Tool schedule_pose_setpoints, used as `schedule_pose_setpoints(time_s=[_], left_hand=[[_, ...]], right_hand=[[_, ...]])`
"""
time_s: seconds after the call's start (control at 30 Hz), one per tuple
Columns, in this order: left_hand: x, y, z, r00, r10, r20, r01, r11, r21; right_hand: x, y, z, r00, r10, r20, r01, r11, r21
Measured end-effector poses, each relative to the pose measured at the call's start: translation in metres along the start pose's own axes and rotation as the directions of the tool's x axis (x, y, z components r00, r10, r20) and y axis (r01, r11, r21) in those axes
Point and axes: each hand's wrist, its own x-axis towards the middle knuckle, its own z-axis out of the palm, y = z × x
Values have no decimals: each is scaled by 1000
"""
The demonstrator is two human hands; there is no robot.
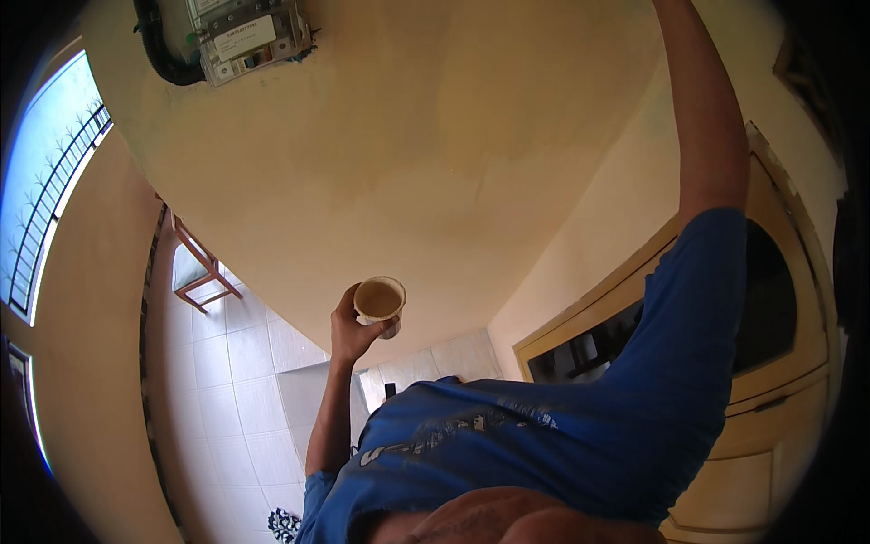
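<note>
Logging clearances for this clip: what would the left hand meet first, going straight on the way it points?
Most likely the beige wall, with the held cup touching it before the left hand does; depth is hard to judge here.

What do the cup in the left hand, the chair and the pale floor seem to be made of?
Cup: possibly plastic, matte and beige, with a worn-looking rim; the material is uncertain. Chair: probably wood with a smooth finish, judging by its slim reddish-brown frame. Floor: likely glazed ceramic tile, given its joint grid and glossy sheen.
</note>
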Motion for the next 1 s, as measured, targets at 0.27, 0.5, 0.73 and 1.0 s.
schedule_pose_setpoints(time_s=[0.27,0.5,0.73,1.0], left_hand=[[-6,-7,-3,999,-10,-41,12,999,30],[1,-12,0,1000,-17,1,17,1000,27],[-1,-15,0,999,-39,18,39,999,32],[-3,-25,-2,998,-52,20,52,999,-5]], right_hand=[[-132,-74,47,977,-196,84,199,980,-28],[-290,-151,34,938,-119,325,109,993,48],[-403,-201,29,767,174,618,-380,899,218],[-410,-178,59,588,310,747,-604,783,151]])
